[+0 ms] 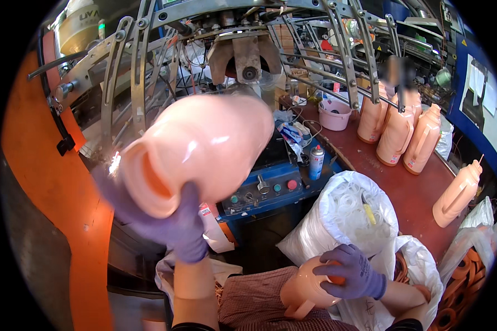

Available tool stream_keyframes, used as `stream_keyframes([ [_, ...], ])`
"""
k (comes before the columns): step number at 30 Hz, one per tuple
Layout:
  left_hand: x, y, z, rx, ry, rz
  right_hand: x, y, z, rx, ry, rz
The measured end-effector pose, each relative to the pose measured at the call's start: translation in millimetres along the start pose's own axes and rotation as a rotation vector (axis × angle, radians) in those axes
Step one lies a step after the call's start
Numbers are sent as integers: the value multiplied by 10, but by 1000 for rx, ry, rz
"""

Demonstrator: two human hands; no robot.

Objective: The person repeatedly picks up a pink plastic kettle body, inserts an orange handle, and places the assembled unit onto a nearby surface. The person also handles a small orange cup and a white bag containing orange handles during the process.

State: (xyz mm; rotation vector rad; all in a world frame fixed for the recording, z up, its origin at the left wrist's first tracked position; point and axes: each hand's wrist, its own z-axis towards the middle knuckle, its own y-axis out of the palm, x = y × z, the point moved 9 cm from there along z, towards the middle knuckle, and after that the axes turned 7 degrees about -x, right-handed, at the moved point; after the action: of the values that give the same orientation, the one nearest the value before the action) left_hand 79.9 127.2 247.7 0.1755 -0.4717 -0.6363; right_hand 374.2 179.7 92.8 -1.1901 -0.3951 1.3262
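Observation:
My left hand (185, 234), in a purple glove, grips the rim of a large pink plastic bottle shell (215, 143). The shell is raised and tilted, its open end facing down toward me at the left, and motion blurs it slightly. At my lap, my right hand (352, 271), gloved too, is closed around the end of a second pink shell (303, 289) with a handle, where an orange opening shows between the fingers. Part of this second shell lies against my checked apron (254, 292).
Ahead stands a metal machine (248, 66) with a blue control panel (265, 190). Several pink flasks (395, 138) stand on the red table (364, 154) at right, near a pink bucket (335, 115) and spray can (316, 163). A white sack (315, 220) holds clear plastic scraps. An orange panel (83, 243) stands left.

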Motion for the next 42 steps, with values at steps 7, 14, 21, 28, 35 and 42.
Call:
stream_keyframes([
  [7,-261,1172,-1021,-561,366,200,207,21,18,-40,152,-67],
  [14,-1102,1674,-1052,-711,397,431,333,-3,-23,33,207,-86],
  [21,-1765,2028,-869,-844,560,420,341,28,22,51,219,-110],
  [28,-1514,1752,-902,-887,355,372,347,16,5,74,229,-109],
  [35,-2506,331,-2894,-1096,-183,565,454,33,22,113,261,-80],
  [42,-3072,364,-3116,-1232,-53,874,574,87,111,103,275,-58],
])
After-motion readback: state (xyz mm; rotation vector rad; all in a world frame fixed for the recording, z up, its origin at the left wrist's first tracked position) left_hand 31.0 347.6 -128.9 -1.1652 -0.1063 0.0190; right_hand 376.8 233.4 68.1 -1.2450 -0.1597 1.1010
